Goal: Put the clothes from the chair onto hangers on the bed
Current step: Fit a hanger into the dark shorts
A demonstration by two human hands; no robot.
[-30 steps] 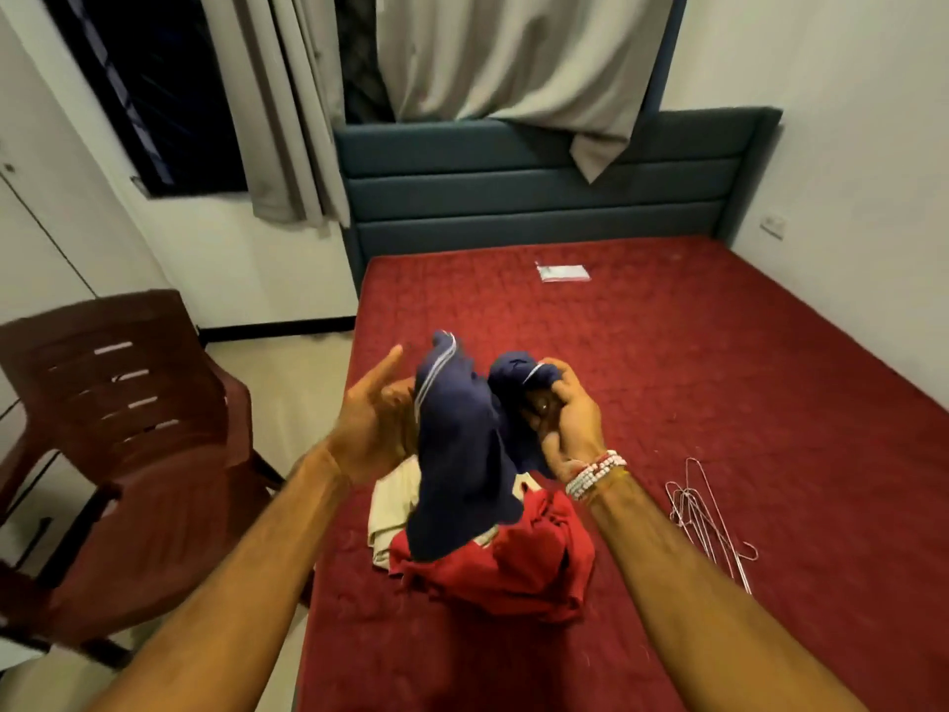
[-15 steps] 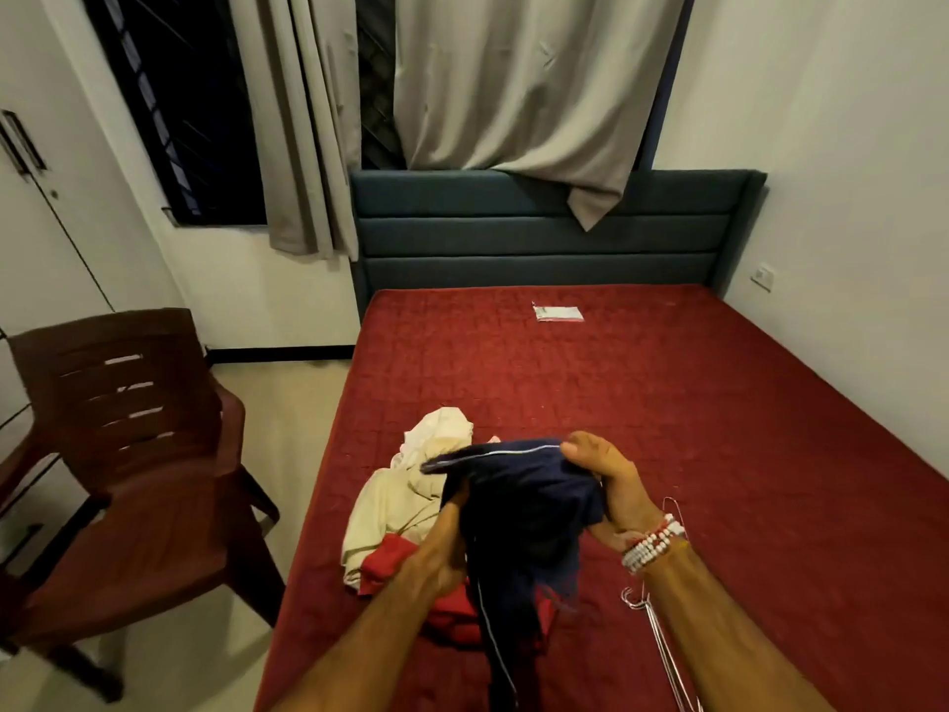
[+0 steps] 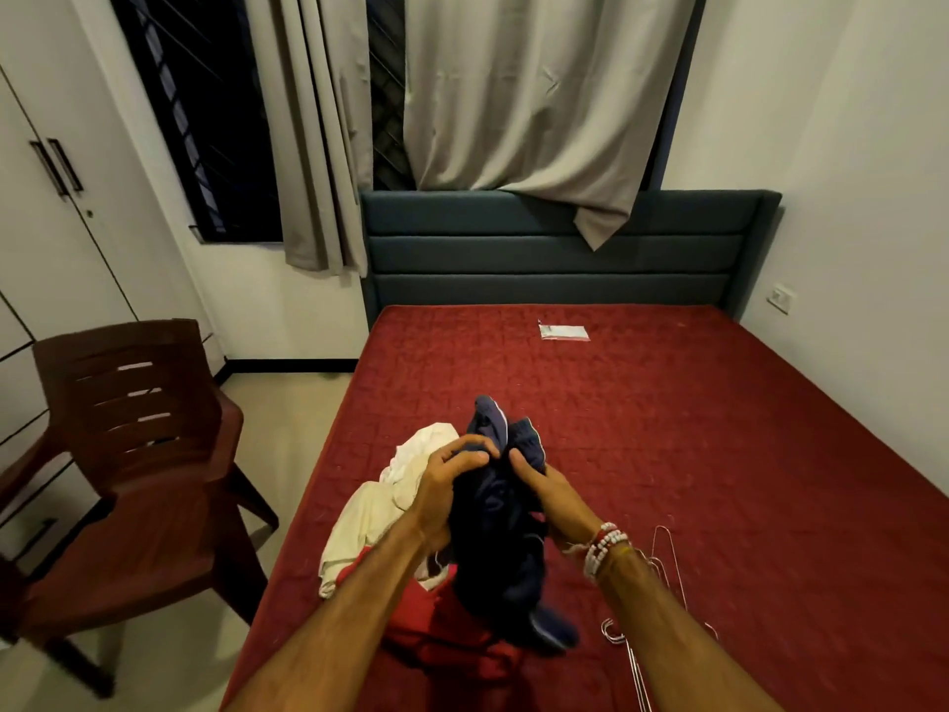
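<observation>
Navy garment (image 3: pixel 495 531) bunched higher, gripped between hands (image 3: pixel 445 485) (image 3: pixel 540 486).

Looking into a white-walled bedroom under dim, warm light.
Facing a teal padded headboard (image 3: pixel 513 259) at the far end of a bed (image 3: pixel 719 454) covered in red quilting; seeing grey curtains (image 3: pixel 513 95) drooping onto the headboard's top and partly covering a dark barred window (image 3: pixel 205 120); finding a brown chair (image 3: pixel 133 454) standing on the pale floor (image 3: pixel 287 418) near the bed's left edge, white wardrobe doors (image 3: pixel 51 249) lining the left side, and a socket (image 3: pixel 780 298) sitting on the right wall (image 3: pixel 847 146).
</observation>
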